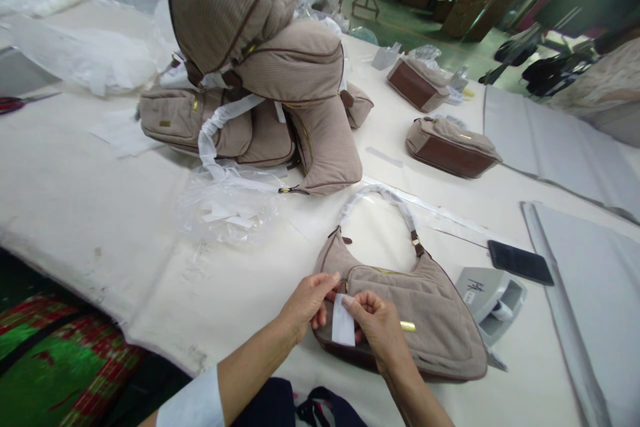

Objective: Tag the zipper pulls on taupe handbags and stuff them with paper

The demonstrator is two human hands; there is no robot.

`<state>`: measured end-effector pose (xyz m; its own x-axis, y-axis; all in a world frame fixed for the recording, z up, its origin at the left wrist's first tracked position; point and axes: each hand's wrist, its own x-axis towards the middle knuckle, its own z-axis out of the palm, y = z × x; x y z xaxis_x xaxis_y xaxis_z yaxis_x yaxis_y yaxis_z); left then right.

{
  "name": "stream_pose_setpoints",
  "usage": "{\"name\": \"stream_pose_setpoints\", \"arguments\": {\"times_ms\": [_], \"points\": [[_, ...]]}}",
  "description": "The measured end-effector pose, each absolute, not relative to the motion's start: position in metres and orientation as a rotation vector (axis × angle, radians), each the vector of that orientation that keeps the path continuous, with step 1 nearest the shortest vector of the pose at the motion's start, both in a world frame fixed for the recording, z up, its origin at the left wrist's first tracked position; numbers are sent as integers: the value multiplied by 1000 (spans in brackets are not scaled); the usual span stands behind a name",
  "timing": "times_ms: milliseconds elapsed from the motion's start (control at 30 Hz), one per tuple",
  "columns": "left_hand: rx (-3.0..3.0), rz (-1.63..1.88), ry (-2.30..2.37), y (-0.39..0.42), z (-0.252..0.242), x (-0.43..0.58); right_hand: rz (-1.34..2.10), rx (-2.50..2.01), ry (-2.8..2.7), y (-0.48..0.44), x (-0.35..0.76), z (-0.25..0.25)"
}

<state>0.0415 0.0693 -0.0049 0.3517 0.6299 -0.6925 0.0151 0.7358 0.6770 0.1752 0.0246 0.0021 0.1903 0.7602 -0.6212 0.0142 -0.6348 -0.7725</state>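
A beige corduroy handbag with brown trim lies on the table in front of me, its handle wrapped in white paper and plastic and arching away from me. Near the bag's left end, my right hand pinches a small white paper strip between thumb and fingers. My left hand is closed beside it, its fingertips at a small brown zipper pull, partly covered by fingers and paper. A gold-coloured plate shows on the bag's front, just right of my right hand.
Stacked beige bags stand at the back left, beside crumpled clear plastic. Two more bags lie at the back right. A grey tape dispenser and black phone sit right of the handbag. Scissors lie far left.
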Motion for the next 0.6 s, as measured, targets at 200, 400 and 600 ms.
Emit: {"name": "stream_pose_setpoints", "arguments": {"times_ms": [200, 400, 600], "points": [[765, 358, 1164, 64, -2, 40, 1487, -1911, -858, 33, 176, 3], [748, 339, 1226, 77, -5, 43, 984, -1918, -1489, 48, 202, 10], [786, 339, 1225, 95, -4, 52, 849, -1415, -2060, 79, 217, 12]]}}
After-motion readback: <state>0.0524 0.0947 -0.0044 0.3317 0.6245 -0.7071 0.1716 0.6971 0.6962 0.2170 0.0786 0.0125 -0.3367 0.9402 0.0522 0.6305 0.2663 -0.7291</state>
